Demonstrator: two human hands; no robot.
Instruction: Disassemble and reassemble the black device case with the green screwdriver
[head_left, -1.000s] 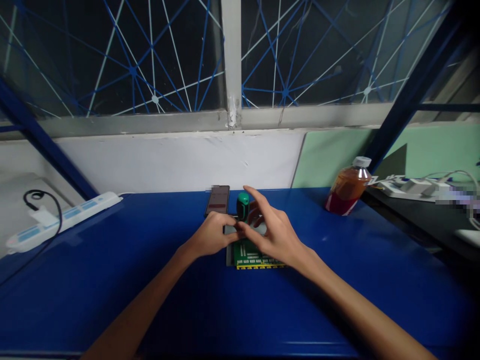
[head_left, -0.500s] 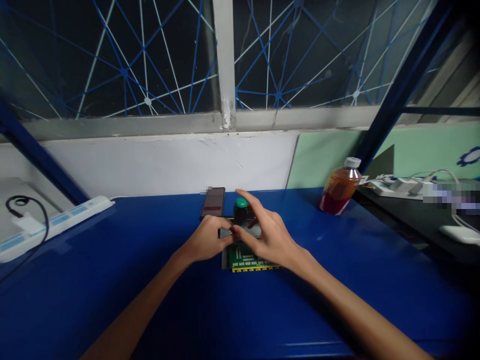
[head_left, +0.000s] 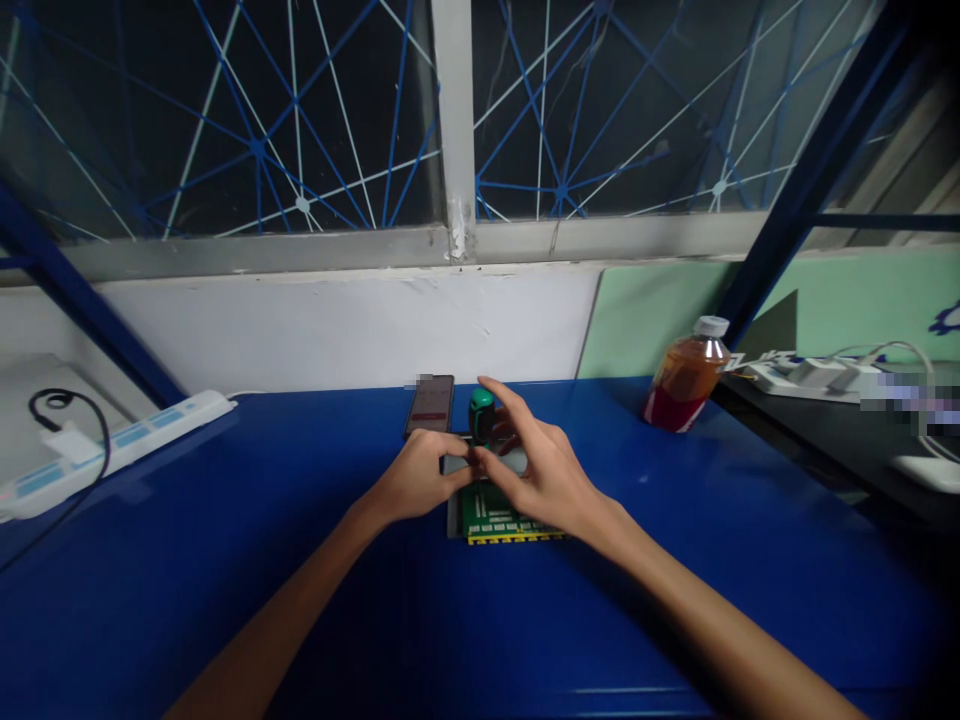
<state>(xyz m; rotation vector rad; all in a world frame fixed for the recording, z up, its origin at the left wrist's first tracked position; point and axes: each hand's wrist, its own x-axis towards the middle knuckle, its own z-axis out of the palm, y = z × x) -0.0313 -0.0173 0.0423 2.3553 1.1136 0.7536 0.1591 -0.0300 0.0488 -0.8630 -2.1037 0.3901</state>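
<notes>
A small screwdriver with a black and green handle stands nearly upright over a green circuit board that has a yellow front edge. My left hand pinches at the screwdriver's shaft just below the handle; the exact contact is partly hidden. From the other side, my right hand has its thumb at the shaft and curled fingers behind the handle, with the index finger raised beside it. The screwdriver's tip is hidden behind my hands. A grey plate shows under the board's left side.
A phone lies behind my left hand on the blue table. At the left is a white power strip with a black cable. To the right stand a drink bottle and, past it, another power strip.
The screwdriver's handle has turned slightly, showing more of its green and black pattern. Both hands keep nearly the same hold. The whole view has shifted a little.
</notes>
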